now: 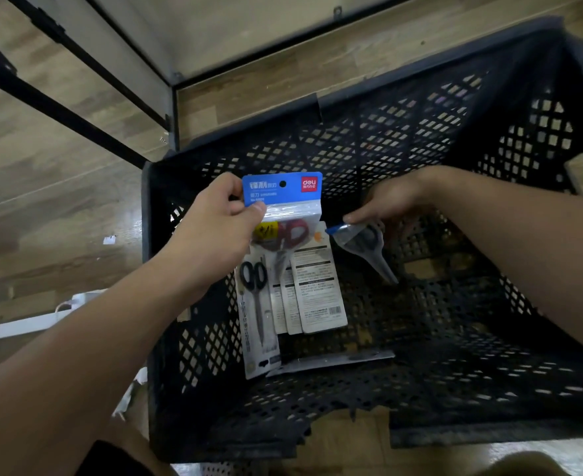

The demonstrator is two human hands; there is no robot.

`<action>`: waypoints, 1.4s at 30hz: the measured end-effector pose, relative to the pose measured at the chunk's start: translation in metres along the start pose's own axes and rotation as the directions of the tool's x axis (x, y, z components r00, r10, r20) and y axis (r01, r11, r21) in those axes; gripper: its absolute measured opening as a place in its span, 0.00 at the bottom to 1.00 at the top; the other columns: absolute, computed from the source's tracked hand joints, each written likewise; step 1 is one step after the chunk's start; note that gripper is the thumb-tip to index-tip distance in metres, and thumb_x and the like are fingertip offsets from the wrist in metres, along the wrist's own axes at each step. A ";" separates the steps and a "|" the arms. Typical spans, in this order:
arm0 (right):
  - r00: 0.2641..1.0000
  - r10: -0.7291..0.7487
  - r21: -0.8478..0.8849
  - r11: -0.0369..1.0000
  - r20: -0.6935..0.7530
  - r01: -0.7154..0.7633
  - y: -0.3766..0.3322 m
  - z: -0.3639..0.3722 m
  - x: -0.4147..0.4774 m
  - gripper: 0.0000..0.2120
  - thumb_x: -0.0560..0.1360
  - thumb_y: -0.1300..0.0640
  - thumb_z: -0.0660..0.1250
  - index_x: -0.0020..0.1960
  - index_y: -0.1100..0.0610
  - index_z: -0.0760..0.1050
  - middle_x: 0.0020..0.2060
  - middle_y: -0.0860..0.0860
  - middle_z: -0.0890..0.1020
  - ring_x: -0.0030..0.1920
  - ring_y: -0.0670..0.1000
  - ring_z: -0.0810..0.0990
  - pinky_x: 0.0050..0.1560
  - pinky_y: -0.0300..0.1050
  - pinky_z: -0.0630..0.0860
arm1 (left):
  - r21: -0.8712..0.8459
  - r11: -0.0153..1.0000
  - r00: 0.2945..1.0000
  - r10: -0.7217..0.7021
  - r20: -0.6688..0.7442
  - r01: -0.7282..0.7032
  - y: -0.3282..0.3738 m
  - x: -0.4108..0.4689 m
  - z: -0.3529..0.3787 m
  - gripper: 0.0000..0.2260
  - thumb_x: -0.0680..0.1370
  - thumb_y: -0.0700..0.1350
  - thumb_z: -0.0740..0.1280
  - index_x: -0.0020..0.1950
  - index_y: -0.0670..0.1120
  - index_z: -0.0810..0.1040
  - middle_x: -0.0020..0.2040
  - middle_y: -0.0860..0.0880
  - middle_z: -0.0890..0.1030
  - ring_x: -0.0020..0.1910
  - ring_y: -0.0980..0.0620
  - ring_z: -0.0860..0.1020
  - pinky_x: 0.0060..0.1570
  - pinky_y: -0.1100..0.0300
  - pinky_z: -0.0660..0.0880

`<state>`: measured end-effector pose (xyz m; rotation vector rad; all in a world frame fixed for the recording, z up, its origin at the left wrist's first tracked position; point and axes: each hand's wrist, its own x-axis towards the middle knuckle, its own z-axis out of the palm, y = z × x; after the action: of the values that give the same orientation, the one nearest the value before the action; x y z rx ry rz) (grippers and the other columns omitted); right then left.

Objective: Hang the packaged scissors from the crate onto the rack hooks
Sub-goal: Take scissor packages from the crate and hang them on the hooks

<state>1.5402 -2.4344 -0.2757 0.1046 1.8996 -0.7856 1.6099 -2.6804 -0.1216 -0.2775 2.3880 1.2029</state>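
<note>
The black lattice crate [420,338] stands on the wood floor [43,201], with several scissors packs [317,286] lying flat on its bottom. Above these, the left hand [214,228] has its fingers clamped on a red-handled scissors pack [283,207] by the blue header card. The right hand [393,201] pinches a dark-handled scissors pack [365,242] at its corner, and black rack bars [77,108] cross the floor beyond the crate.

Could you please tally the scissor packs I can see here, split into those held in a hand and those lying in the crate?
Held in a hand: 2, a blue-header pack in the left hand and a clear pack in the right hand.
Lying in the crate: about 5, with overlapping packs hard to separate.
Total: about 7.
</note>
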 end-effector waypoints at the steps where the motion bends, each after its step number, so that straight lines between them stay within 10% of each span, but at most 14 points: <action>1: 0.998 -0.049 -0.024 0.999 -0.032 0.048 0.000 -0.002 0.000 0.25 0.74 0.37 0.73 0.58 0.57 0.81 0.54 0.53 0.84 0.53 0.53 0.84 0.51 0.49 0.84 | -0.004 1.000 1.000 -0.001 -0.001 0.001 0.000 0.000 0.000 0.03 0.85 0.44 0.65 0.58 0.49 0.75 0.47 0.48 0.88 0.52 0.39 0.86 0.60 0.35 0.79; 8: 0.942 -0.226 0.313 0.902 -0.250 0.299 -0.002 0.002 0.002 0.19 0.71 0.67 0.77 0.59 0.54 0.79 0.50 0.53 0.84 0.40 0.45 0.84 0.34 0.32 0.79 | -0.027 0.999 0.999 -0.025 -0.029 0.024 -0.001 -0.001 0.000 0.05 0.85 0.45 0.64 0.60 0.50 0.74 0.49 0.50 0.88 0.50 0.50 0.87 0.59 0.41 0.81; 24: 0.942 -0.311 0.188 0.925 -0.126 0.330 -0.021 0.011 0.010 0.03 0.78 0.63 0.71 0.50 0.58 0.83 0.41 0.51 0.88 0.42 0.48 0.86 0.40 0.38 0.81 | 0.031 0.997 0.996 0.069 -0.061 -0.067 0.017 -0.011 -0.023 0.11 0.86 0.43 0.61 0.66 0.51 0.78 0.54 0.51 0.87 0.51 0.51 0.86 0.57 0.42 0.82; 34: 0.830 -0.319 0.413 0.750 -0.458 0.516 -0.043 0.003 -0.098 0.08 0.78 0.67 0.70 0.54 0.59 0.82 0.42 0.43 0.88 0.39 0.40 0.85 0.42 0.32 0.80 | -0.199 0.979 0.984 0.010 -0.177 -0.045 0.033 -0.041 -0.033 0.12 0.85 0.47 0.60 0.66 0.56 0.78 0.55 0.43 0.85 0.54 0.36 0.83 0.50 0.32 0.81; 42: 0.703 -0.149 0.364 0.770 -0.696 0.524 -0.100 -0.025 -0.315 0.08 0.78 0.68 0.70 0.53 0.57 0.81 0.37 0.37 0.86 0.39 0.38 0.84 0.42 0.33 0.79 | -0.397 0.904 0.959 0.047 -0.279 -0.160 0.146 -0.125 -0.060 0.10 0.87 0.41 0.60 0.65 0.47 0.78 0.55 0.48 0.85 0.53 0.51 0.84 0.57 0.53 0.81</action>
<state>1.6261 -2.4138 0.0435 0.4126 2.3007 -1.7388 1.6480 -2.6438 0.0730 -0.4745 2.3618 1.8310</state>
